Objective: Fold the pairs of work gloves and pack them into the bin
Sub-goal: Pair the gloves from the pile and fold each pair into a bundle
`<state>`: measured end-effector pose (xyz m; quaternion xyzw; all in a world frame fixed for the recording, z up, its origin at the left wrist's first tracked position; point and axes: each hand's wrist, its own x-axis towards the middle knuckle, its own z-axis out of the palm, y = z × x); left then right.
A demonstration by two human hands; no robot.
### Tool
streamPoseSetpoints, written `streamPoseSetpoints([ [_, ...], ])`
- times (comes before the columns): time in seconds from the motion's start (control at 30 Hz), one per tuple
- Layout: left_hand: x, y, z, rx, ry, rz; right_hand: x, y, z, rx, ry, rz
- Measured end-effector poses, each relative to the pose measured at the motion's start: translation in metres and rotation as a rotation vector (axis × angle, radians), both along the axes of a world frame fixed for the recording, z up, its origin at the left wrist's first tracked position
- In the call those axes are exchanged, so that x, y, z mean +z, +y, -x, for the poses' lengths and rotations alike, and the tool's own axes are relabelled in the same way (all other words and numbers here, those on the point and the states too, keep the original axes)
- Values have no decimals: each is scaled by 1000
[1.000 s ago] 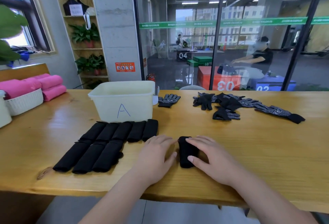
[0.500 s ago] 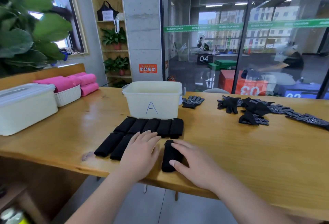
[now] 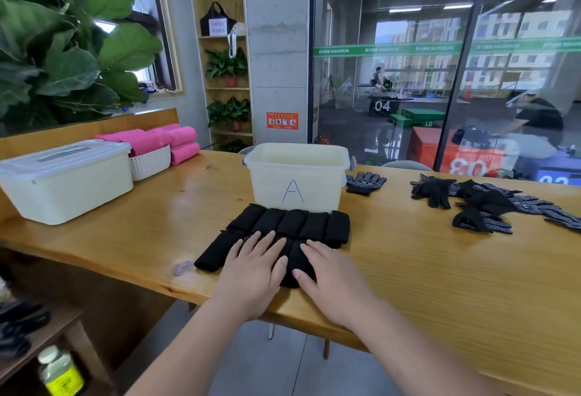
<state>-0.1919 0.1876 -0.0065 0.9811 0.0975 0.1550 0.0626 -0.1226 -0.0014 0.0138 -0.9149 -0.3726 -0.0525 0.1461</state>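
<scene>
Our left hand (image 3: 251, 269) and right hand (image 3: 333, 282), fingers (image 3: 265, 241) straight, press the black folded glove bundle (image 3: 298, 256) beside the other folded pairs (image 3: 292, 222) on the wooden desk (image 3: 440, 269); next, we think, they go into the cream plastic bin (image 3: 270, 188).

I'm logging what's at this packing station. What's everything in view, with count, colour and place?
wooden table: one, honey brown, across the view
cream plastic bin marked A: one, cream, mid-table
folded black glove bundles: five in back row, front row partly under hands, black, before the bin
pair of black dotted work gloves: one, right of the bin
heap of black dotted work gloves: count unclear, table right
lidded white plastic box: one, table left
white woven basket: one, behind the box
pink rolled cloths: several, in and beside the basket
large-leafed green plant: one, far left
yellow-labelled bottle: one, bottom left
left hand: flat on front-row bundles
right hand: flat on the nearest bundle
</scene>
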Motion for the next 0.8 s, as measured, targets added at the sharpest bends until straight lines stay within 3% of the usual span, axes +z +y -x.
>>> streamPoseSetpoints([
  [0.4, 19, -19, -7, -46, -42, -16, 19, -28, -6, 12, 18, -107],
  [0.8, 41, -118, -69, -263, -5, -62, 34, -150, -57, -191, -12, -68],
])
